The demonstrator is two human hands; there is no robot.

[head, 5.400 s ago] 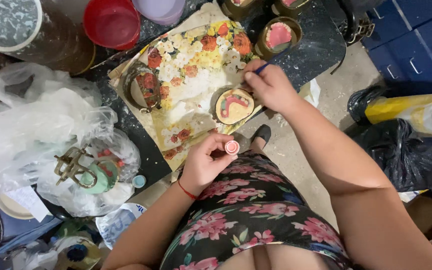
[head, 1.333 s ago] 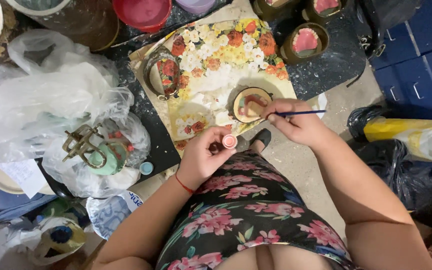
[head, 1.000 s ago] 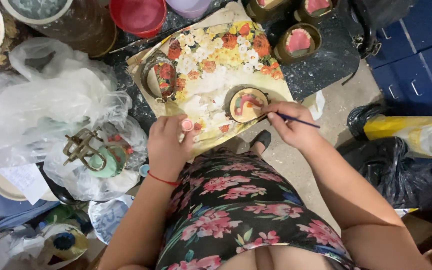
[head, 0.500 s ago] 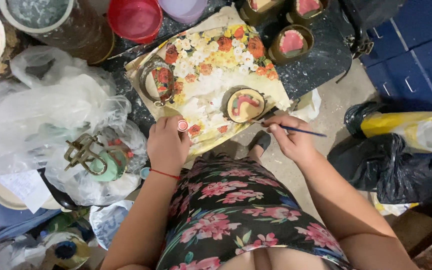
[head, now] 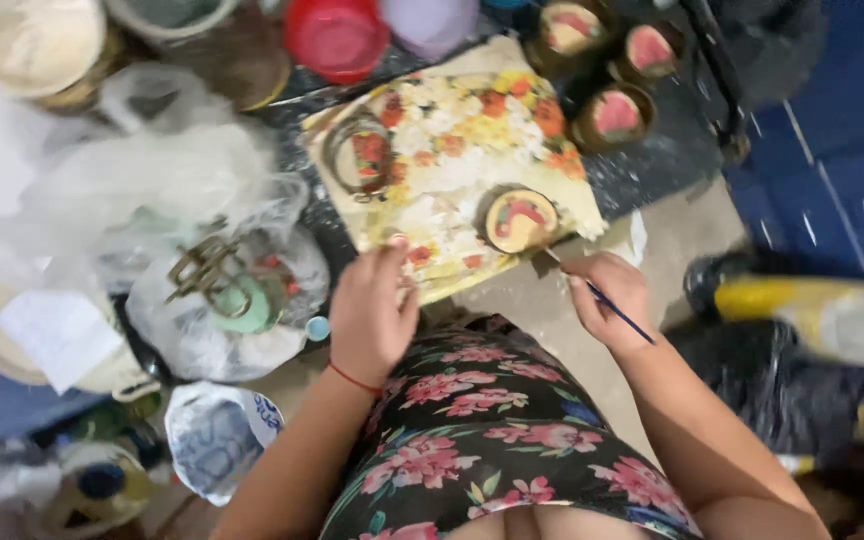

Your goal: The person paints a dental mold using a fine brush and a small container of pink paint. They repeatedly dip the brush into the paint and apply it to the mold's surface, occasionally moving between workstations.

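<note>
A floral-patterned board (head: 452, 160) lies tilted on a dark speckled surface. On its near right part sits a small round dish (head: 520, 220) painted yellow with a red curl. My right hand (head: 607, 298) pinches a thin blue paintbrush (head: 624, 318), its tip pointing at that dish's near rim. My left hand (head: 372, 312) reaches to the board's near edge, fingertips closed on a small red-and-white cap (head: 393, 242) that is blurred. A second round dish (head: 362, 160) rests on the board's left part.
Three more painted dishes (head: 612, 112) stand beyond the board at right. A red bowl (head: 337, 35) and a lilac bowl (head: 428, 18) sit at the top. Clear plastic bags (head: 152, 200), one holding a brass piece (head: 207, 278), crowd the left. Blue drawers (head: 832, 150) are at right.
My left hand carried the small cap from in front of my lap up to the board's near edge. My right hand drew back from the yellow dish toward me, brush still in it.
</note>
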